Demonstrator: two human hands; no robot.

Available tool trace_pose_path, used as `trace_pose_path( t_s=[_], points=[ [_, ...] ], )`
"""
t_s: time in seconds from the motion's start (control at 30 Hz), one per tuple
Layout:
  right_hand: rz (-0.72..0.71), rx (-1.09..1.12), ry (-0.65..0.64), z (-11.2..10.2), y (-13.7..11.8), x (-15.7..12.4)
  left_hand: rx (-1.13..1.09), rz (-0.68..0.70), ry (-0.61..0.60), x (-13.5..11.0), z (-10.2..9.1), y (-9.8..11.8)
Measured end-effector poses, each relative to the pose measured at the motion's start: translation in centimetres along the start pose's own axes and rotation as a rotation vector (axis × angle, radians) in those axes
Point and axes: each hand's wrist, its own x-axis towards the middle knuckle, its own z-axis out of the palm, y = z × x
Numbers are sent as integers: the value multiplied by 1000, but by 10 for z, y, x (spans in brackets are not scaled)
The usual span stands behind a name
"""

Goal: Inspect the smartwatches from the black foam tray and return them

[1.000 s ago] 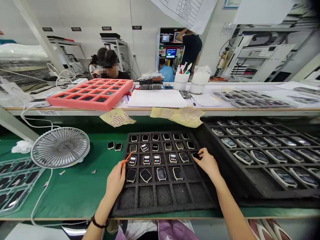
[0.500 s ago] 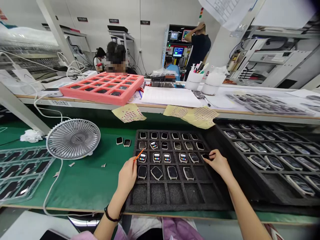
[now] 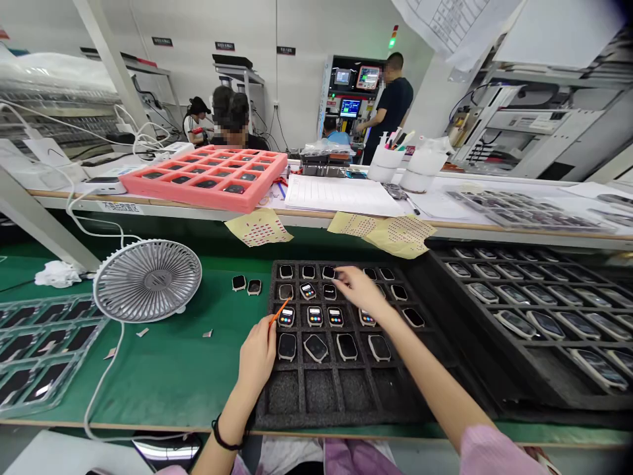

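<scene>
Bright light, shadow under shelf (image 3: 309,216), stretched edges, dark top-right corner

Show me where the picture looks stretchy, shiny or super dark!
Head view, right side: smartwatches look stretched, and the top corner goes dark. Head view, left side: glare whitens part of a dark panel in the clear plastic tray. Head view, middle: lit smartwatch screens glow, while the green back wall under the shelf is shadowy.
</scene>
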Motion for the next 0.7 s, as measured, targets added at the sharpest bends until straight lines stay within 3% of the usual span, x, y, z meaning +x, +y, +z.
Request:
trace_pose_path(
  t_s=[0.07,0.17,0.33,0.53,0.7],
  points=[
    [-50,21,-46,29,-43,37,-33,0,18,-1,-2,0],
    [15,18,-57,68,-84,77,-102,-31,39,-7,-8,-1],
    [102,106,-54,91,-95,105,-247,-157,70,-11,-17,-14],
    [20,436,-75,91,-95,99,-495,-212,44,-6,-26,-17],
    [-86,838,-210,75,-112,59,-791,-354,-87,-5,-35,5]
  ],
)
